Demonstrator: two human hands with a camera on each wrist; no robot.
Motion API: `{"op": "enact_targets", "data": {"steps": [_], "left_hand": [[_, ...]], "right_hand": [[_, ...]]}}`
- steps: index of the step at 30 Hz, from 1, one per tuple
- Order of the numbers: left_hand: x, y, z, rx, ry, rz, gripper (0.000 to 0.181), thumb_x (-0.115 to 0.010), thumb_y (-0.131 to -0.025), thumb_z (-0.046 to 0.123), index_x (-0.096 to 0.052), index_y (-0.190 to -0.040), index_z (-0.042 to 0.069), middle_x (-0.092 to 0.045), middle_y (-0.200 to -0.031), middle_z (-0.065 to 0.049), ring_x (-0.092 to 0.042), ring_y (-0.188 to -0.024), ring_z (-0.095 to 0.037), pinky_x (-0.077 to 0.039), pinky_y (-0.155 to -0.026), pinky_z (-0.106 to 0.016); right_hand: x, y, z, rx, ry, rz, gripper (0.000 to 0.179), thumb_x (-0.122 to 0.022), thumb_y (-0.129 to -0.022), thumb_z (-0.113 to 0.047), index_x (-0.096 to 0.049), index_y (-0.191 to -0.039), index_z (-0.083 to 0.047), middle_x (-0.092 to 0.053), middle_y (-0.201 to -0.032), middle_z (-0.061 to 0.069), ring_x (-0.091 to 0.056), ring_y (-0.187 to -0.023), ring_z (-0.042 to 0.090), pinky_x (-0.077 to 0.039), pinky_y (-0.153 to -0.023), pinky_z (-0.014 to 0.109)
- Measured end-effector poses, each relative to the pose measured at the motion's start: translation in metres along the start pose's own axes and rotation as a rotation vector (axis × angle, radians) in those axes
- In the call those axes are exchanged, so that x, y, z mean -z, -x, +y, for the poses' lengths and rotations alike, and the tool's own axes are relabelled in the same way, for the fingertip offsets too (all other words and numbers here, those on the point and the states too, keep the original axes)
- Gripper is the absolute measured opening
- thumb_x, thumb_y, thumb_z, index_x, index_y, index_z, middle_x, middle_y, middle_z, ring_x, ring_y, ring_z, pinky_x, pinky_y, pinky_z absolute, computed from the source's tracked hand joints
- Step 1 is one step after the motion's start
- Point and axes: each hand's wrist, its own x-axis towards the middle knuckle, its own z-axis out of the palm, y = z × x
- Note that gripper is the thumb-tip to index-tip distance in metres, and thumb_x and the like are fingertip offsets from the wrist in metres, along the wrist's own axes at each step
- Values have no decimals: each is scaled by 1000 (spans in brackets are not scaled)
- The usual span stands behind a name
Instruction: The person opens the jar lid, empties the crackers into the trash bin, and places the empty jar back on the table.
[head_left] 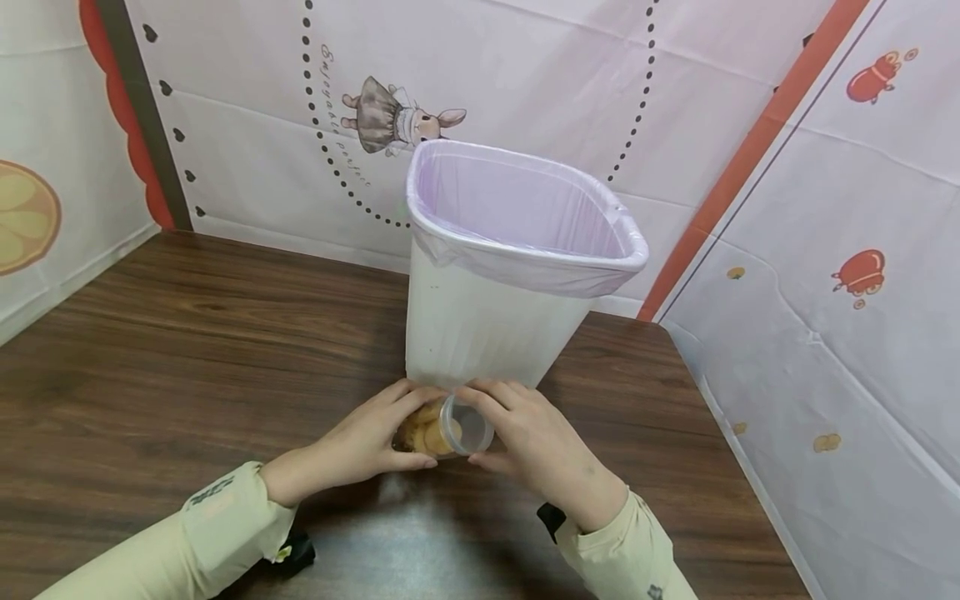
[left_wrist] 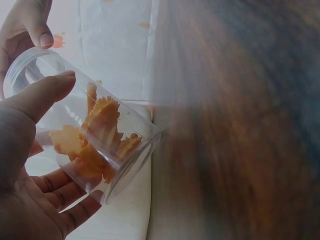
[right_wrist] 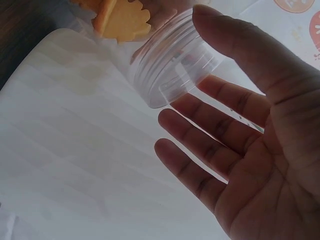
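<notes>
A clear, colourless plastic cylindrical jar [left_wrist: 75, 112] with orange-yellow, scallop-edged pieces [left_wrist: 100, 120] inside is held between two hands above or on the dark brown wood-grain counter [head_left: 225, 350]; whether its base touches the surface cannot be told. The left hand [head_left: 363, 437] wraps the body, thumb on one side and fingers spread along the other, an opposed grip that seems meant to carry the jar's weight and stop it rolling. The right hand [head_left: 536, 433] sits at the ridged clear rim [right_wrist: 150, 80], thumb above and forefinger below, nearly as wide apart as the rim itself, while its other fingers reach out straight and loose; that lighter hold appears to steady the end without squeezing the thin wall. Whether a transparent lid covers this end is not clear. The jar is tilted, rim toward the right hand, and the pieces lie in the half toward its base, probably because that end is lower. Just beyond the hands stands a tall white plastic bin [head_left: 480, 325], its pale lilac plastic liner [head_left: 517, 200] folded over the lip, likely so that it stays hooked there and the mouth remains wide.
</notes>
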Motion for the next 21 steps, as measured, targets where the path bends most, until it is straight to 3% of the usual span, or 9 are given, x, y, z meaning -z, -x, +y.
{"op": "enact_targets", "data": {"steps": [16, 21], "left_hand": [[2, -1, 0, 13, 22, -5, 76, -83, -72, 37, -47, -137, 19, -54, -127, -4, -55, -115, -21, -51, -90, -44], [1, -1, 0, 10, 23, -3, 77, -83, -72, 37, -46, -138, 20, -53, -129, -5, -55, -118, -23, -51, -91, -45]], "right_hand": [[-1, -1, 0, -9, -10, 3, 71, -86, -69, -27, -53, -131, -14, -59, -124, 1, -60, -109, 18, -51, -90, 36], [-1, -1, 0, -9, -6, 7, 71, -85, -70, -33, -54, -131, -14, -59, -124, 1, -60, -108, 18, -51, -90, 35]]}}
